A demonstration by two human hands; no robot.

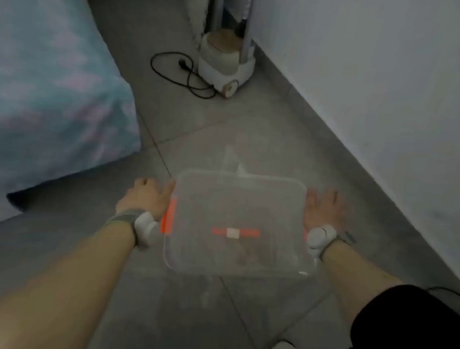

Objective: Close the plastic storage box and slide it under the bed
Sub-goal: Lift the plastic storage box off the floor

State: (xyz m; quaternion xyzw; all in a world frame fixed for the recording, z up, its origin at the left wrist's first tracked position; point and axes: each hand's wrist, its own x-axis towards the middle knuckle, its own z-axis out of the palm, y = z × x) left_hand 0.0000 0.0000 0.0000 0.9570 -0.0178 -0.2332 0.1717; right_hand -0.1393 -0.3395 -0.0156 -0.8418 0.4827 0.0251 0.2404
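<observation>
The plastic storage box (237, 225) sits on the floor (204, 133) right of the bed (49, 97), lid on, with left hand (149, 198) and right hand (323, 210) open-palmed against its ends, an unclosed grip; press the orange latches evenly.

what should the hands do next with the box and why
Probably press the orange side latch down. The clear plastic box sits on the floor with its lid on, the left hand and right hand flat against its short sides, and the bed lies off to the left.
</observation>
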